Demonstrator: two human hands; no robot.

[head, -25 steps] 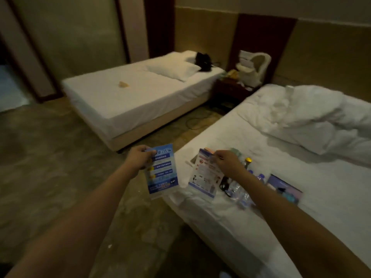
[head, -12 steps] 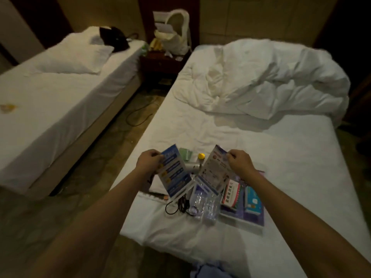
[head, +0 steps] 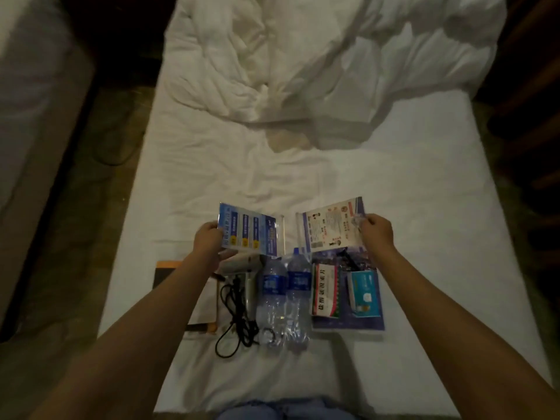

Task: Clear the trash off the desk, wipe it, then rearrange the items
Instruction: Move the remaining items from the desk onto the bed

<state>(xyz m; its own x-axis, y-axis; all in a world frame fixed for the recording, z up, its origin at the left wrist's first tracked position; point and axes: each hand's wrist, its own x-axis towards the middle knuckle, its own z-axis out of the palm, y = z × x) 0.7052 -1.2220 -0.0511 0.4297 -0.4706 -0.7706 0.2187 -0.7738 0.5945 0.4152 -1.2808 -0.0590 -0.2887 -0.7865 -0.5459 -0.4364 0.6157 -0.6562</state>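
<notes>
My left hand (head: 209,242) grips a blue acrylic sign card (head: 250,230) by its left edge, held just above the bed. My right hand (head: 375,234) pinches a white and red sign card (head: 328,227) by its right edge. Below them, on the white bed sheet (head: 424,298), lie two water bottles (head: 285,295), a hair dryer with a black cord (head: 239,286), a red and white medicine box (head: 324,291), a teal box (head: 363,294) on a blue leaflet, and an orange-edged book (head: 165,272) at the left.
A crumpled white duvet (head: 318,56) covers the far half of the bed. A second bed (head: 33,101) stands at the left across a strip of floor (head: 100,183). Dark wooden furniture (head: 533,131) is at the right edge.
The view has swung from the room down onto the near bed. Both hands, still holding their cards, now hover over the items laid out on the sheet, with the cards spread wider apart.
</notes>
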